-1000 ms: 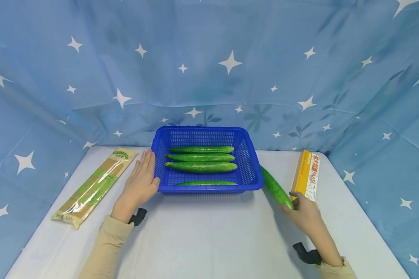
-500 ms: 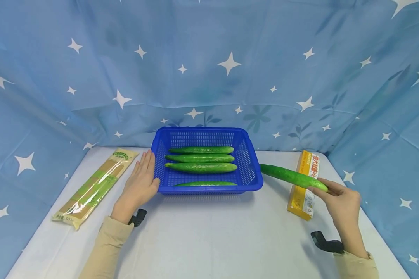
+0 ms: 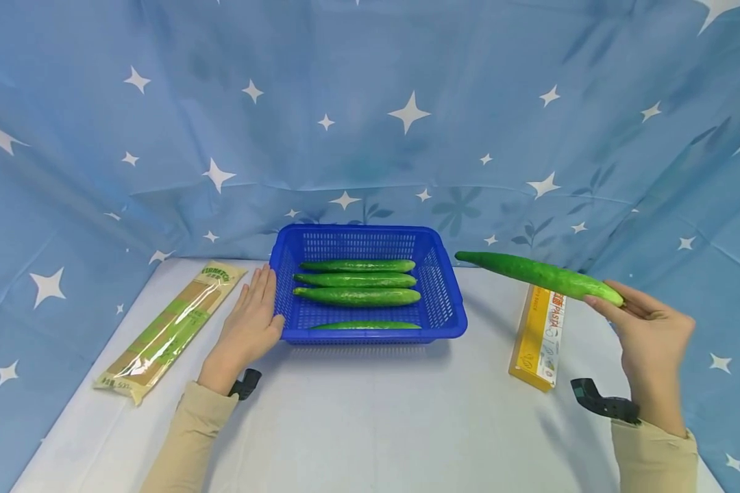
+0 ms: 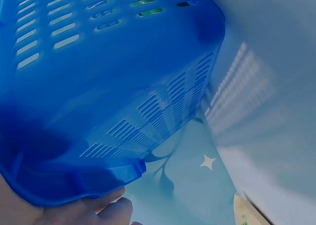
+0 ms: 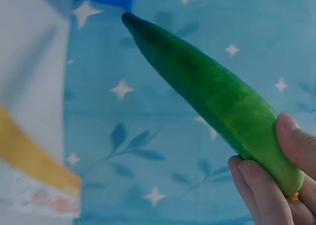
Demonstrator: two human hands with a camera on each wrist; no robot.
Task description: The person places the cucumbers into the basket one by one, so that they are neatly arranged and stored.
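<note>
My right hand (image 3: pixel 656 335) pinches a cucumber (image 3: pixel 539 274) by its pale end, between thumb and fingers. Held up off the table, the cucumber points its dark tip left, toward the blue basket (image 3: pixel 370 334). In the right wrist view the same cucumber (image 5: pixel 202 96) runs diagonally across the frame. My left hand (image 3: pixel 247 325) lies with straight fingers against the basket's left side; in the left wrist view its fingers (image 4: pixel 106 205) touch under the basket rim. Inside the basket several cucumbers (image 3: pixel 358 296) lie side by side, the nearest partly hidden by the front wall.
On the left of the white table (image 3: pixel 370 418) lies a long pack of noodles (image 3: pixel 169 332). A yellow and white pasta box (image 3: pixel 535 342) lies on the right, partly beneath the raised cucumber. A blue starred curtain (image 3: pixel 370 150) closes off the back and sides.
My right hand has lifted the cucumber from the table at the basket's right and moved it up and rightward, over the pasta box. The left hand and basket stay put.
</note>
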